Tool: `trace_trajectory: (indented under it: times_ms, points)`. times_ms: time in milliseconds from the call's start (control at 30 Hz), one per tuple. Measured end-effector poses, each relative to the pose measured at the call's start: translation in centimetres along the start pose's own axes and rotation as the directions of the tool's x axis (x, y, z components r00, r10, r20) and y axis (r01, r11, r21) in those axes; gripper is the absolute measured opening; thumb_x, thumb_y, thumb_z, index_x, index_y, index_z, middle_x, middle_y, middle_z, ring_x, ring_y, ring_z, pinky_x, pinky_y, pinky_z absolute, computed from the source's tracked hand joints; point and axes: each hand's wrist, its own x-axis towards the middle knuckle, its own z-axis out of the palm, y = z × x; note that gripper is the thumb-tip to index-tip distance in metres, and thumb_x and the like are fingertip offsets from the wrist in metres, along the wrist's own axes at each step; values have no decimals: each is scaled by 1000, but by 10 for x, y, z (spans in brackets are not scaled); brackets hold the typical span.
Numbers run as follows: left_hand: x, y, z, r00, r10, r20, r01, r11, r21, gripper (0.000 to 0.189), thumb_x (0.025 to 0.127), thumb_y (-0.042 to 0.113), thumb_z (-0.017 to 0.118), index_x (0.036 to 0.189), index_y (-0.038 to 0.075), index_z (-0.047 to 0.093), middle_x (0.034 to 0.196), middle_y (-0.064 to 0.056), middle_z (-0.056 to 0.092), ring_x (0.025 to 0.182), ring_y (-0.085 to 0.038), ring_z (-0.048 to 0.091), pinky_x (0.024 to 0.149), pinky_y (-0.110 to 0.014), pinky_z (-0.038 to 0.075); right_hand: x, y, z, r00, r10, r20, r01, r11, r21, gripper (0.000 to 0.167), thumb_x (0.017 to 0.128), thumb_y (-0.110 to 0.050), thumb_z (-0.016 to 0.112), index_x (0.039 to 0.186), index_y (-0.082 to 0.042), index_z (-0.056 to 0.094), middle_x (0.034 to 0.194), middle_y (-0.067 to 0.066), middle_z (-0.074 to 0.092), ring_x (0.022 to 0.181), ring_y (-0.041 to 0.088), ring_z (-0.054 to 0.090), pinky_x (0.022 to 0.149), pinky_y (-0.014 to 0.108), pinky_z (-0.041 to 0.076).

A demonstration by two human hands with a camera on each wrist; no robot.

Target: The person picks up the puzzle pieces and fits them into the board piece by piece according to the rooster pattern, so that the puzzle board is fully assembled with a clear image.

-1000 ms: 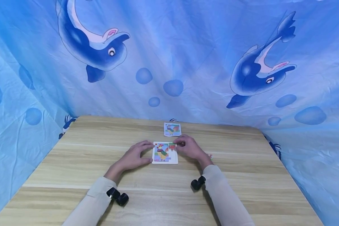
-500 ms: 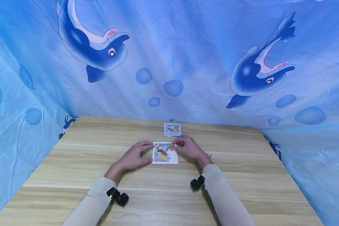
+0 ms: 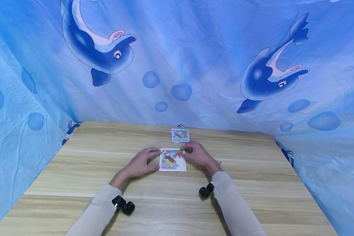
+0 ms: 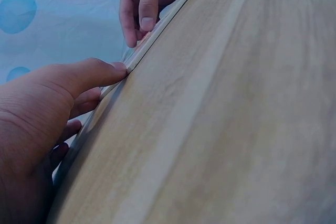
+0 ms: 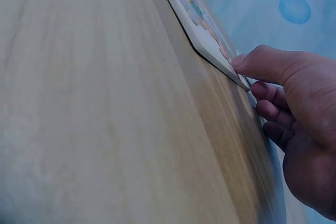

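Observation:
A white-framed jigsaw puzzle board (image 3: 181,166) with a rooster picture lies flat on the table, its lower right part bare white. My left hand (image 3: 138,163) holds the board's left edge, thumb by the near corner and a finger by the far one. At the upper right of the picture sits a red and green puzzle piece (image 3: 179,154), where the thumb and fingers of my right hand (image 3: 198,154) pinch. In the right wrist view the thumb (image 5: 257,62) touches the board's far corner area, the other fingers curled below. The piece is partly hidden by that hand.
A paper picture (image 3: 180,135) of the same rooster lies beyond the board. Loose puzzle pieces (image 3: 220,163) lie right of it, partly behind the right wrist. The wooden table (image 3: 171,209) ends at a blue dolphin-print cloth (image 3: 206,65).
The red and green puzzle piece has shifted slightly up and right and lies flush against the rooster picture. Both hands stay nearly where they were.

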Motion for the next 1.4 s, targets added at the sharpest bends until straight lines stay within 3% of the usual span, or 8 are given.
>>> trace_trajectory:
  times_ms: [200,533,733,933,1233,1400]
  points:
    - [0,1,1,1000,0,3,0,1000,-2,63,89,32,76,147,14,58,156,-11,51,146,-40,44,120,-68,31,-3,1,1,1000,-4,-21,5,1000,27,23,90,-14,74,113,-17,78,118,1,64,103,19,58,92,35,52]
    - [1,0,1,1000,1,9,-1,1000,8,64,90,32,76,148,14,57,157,-12,50,147,-40,44,121,-67,31,-4,0,6,998,-13,-53,15,999,30,20,93,-15,74,112,-15,79,114,3,64,98,18,57,88,35,52]
    - [2,2,3,1000,7,13,-7,1000,-3,64,90,31,76,148,13,57,156,-12,51,147,-41,44,120,-67,32,-9,1,1,999,3,-44,-3,1000,18,22,93,-19,74,115,-17,78,122,2,64,106,20,60,95,40,54]
    - [5,2,6,1000,17,13,-17,1000,15,65,90,33,76,149,15,57,156,-11,51,147,-39,44,120,-66,33,-33,7,-25,998,34,-43,-34,999,-3,30,91,-19,77,121,-16,75,124,2,65,114,23,62,101,44,55]
    - [5,-1,4,1000,13,7,-13,1000,13,65,89,33,77,149,16,57,157,-10,50,147,-39,44,120,-67,32,-83,40,-73,992,51,-115,-56,997,-45,27,92,-19,77,119,-14,76,120,4,69,107,24,64,90,35,54]
    - [4,-4,2,1000,10,-3,-10,1000,19,66,89,33,77,149,16,57,156,-10,50,147,-40,44,120,-67,32,-103,57,-88,987,47,-153,-60,995,-82,24,92,-18,78,115,-14,77,114,4,72,100,20,65,84,28,54]
